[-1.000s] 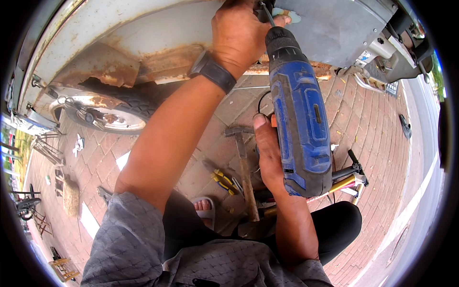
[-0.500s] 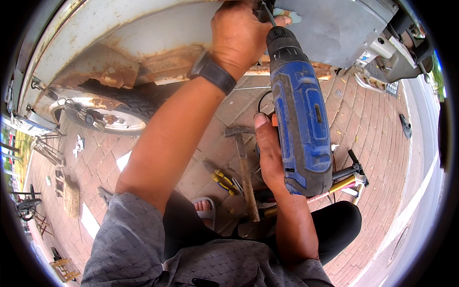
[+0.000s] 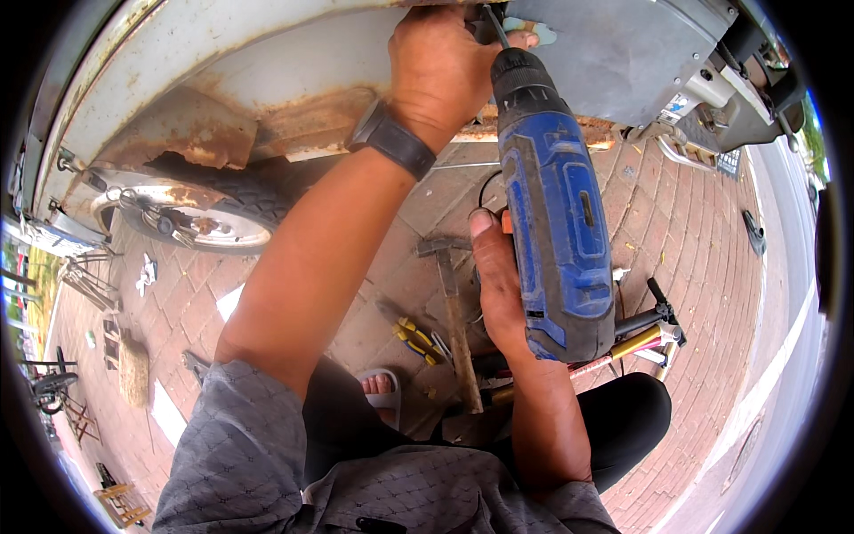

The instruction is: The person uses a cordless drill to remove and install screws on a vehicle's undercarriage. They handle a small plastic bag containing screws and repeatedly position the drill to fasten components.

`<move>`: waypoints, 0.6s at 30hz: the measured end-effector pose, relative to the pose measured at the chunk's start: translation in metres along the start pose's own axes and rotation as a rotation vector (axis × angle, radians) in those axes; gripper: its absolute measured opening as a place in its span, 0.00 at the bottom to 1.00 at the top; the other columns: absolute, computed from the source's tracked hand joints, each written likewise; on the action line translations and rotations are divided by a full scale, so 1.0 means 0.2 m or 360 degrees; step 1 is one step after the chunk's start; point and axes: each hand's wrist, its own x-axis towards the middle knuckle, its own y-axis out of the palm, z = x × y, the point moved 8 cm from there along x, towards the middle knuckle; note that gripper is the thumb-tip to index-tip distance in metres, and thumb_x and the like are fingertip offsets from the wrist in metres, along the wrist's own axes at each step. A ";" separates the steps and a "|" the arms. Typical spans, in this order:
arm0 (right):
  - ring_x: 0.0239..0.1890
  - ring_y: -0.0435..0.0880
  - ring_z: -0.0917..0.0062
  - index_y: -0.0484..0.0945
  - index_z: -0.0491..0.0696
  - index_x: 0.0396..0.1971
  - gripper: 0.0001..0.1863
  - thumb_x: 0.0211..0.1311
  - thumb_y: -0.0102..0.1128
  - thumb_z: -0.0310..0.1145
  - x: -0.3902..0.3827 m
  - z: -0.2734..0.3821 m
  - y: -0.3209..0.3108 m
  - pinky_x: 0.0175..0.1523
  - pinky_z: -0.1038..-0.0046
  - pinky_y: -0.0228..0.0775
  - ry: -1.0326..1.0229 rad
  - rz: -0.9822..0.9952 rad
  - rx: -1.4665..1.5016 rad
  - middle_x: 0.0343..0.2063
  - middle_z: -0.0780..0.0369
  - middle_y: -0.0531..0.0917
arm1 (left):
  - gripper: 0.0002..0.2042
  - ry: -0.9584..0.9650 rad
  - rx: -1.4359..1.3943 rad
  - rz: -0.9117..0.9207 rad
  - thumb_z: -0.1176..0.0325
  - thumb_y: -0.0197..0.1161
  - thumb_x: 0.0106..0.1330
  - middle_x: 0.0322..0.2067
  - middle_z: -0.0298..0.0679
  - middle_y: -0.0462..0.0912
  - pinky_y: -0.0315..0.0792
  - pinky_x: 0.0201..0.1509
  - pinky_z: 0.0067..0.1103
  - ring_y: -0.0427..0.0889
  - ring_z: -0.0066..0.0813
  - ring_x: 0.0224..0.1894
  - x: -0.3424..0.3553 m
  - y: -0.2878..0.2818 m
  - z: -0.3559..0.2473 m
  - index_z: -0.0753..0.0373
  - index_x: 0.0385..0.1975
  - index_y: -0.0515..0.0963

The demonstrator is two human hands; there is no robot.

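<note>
The hands were apart, each at its own station. The right hand (image 3: 500, 289) was clamped around the grip of a drill (image 3: 560, 222), beneath the blue and black housing; the thumb lay along the left side of the housing, just beside an orange switch (image 3: 507, 222). Most of the grip was hidden by the housing. The drill was held over the pavement (image 3: 685, 276), in front of the person, with its chuck (image 3: 521, 78) directed at the vehicle. A slim metal bit (image 3: 496, 27) extended from the chuck to a dark gap at the upper edge of the view; whether the tip touched anything could not be determined.

The left hand (image 3: 440, 62) was positioned at the vehicle, to the left of the bit, with one digit extended behind the bit to its right side. The other fingertips were hidden, so whether this hand gripped anything could not be determined. A black watch (image 3: 398, 142) was fitted on the left wrist.

To the right of the left hand was a grey panel (image 3: 623, 62); to the left was a pale, rust-stained body panel (image 3: 294, 67), with a wheel (image 3: 205, 218) below it. On the pavement between the forearms lay a hammer (image 3: 458, 334) with a wooden handle. Pliers (image 3: 414, 338) with yellow and blue handles lay just beside it, to the left.
</note>
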 end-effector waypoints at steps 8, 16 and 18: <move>0.22 0.79 0.75 0.81 0.45 0.27 0.07 0.56 0.73 0.22 -0.03 -0.08 0.01 0.29 0.74 0.71 0.0315 -0.0117 0.0162 0.22 0.65 0.80 | 0.22 0.0017 -0.0025 -0.0007 0.57 0.77 0.57 0.37 0.50 0.88 0.81 0.44 0.34 0.87 0.50 0.38 0.00 0.00 0.00 0.65 0.47 0.84; 0.33 0.75 0.77 0.79 0.43 0.39 0.08 0.67 0.71 0.27 -0.06 -0.09 0.03 0.40 0.74 0.70 0.0405 0.0021 0.0284 0.32 0.65 0.80 | 0.22 -0.0020 -0.0007 0.0036 0.57 0.77 0.57 0.36 0.50 0.88 0.81 0.43 0.34 0.87 0.50 0.37 0.00 0.01 0.00 0.65 0.46 0.84; 0.33 0.75 0.78 0.79 0.43 0.38 0.07 0.67 0.70 0.26 -0.08 -0.11 0.03 0.40 0.74 0.70 0.0547 0.0049 0.0313 0.31 0.65 0.79 | 0.22 -0.0004 -0.0026 0.0019 0.57 0.77 0.57 0.36 0.50 0.88 0.81 0.43 0.34 0.87 0.50 0.37 0.00 0.00 0.00 0.65 0.46 0.84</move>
